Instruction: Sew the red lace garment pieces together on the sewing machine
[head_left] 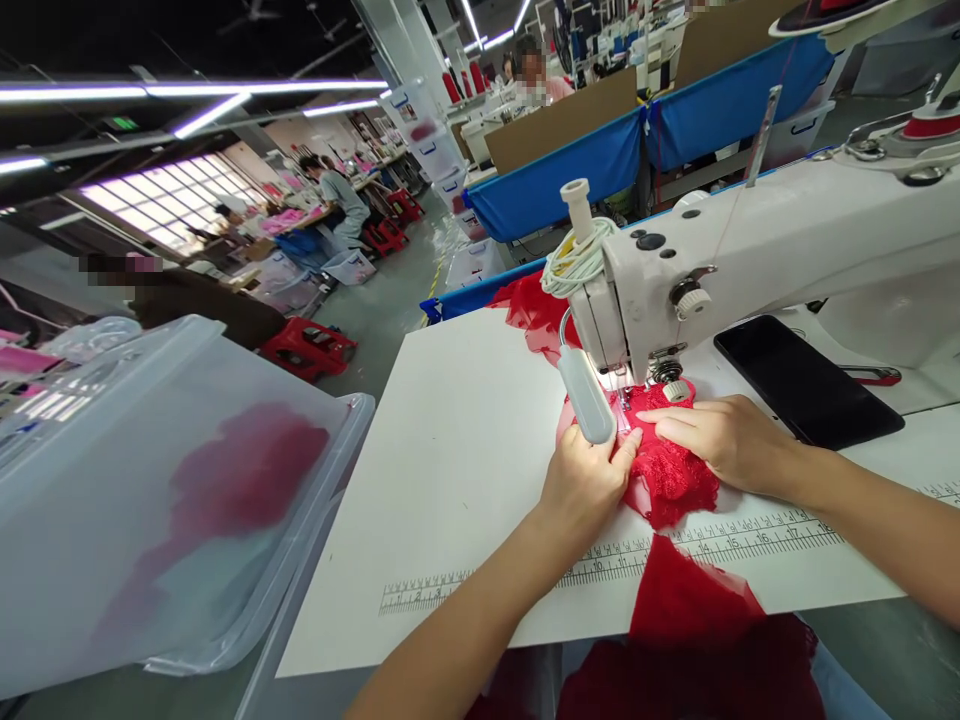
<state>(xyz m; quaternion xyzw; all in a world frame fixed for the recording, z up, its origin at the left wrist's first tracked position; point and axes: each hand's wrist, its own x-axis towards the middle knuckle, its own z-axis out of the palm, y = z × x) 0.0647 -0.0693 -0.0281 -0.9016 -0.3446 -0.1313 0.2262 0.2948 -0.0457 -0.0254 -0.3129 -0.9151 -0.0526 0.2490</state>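
Two bare forearms enter from the lower edge and the right edge of the frame. No sleeves, gloves, rings, watch or bracelets show on either the left hand or the right hand; fingernails look short and unpainted.

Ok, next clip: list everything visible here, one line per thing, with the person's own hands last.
red lace fabric: one, red, under the needle, trailing off the front table edge
sewing machine: one, white, right of centre
lamp: one, white, at the machine head
cord coil: one, pale, on the machine's left end
phone: one, black, flat beside the machine
table: one, white, printed ruler along the front
plastic bin: one, clear, left, red cloth inside
co-workers: several, background benches
left hand: on the fabric beside the lamp
right hand: flat on the fabric
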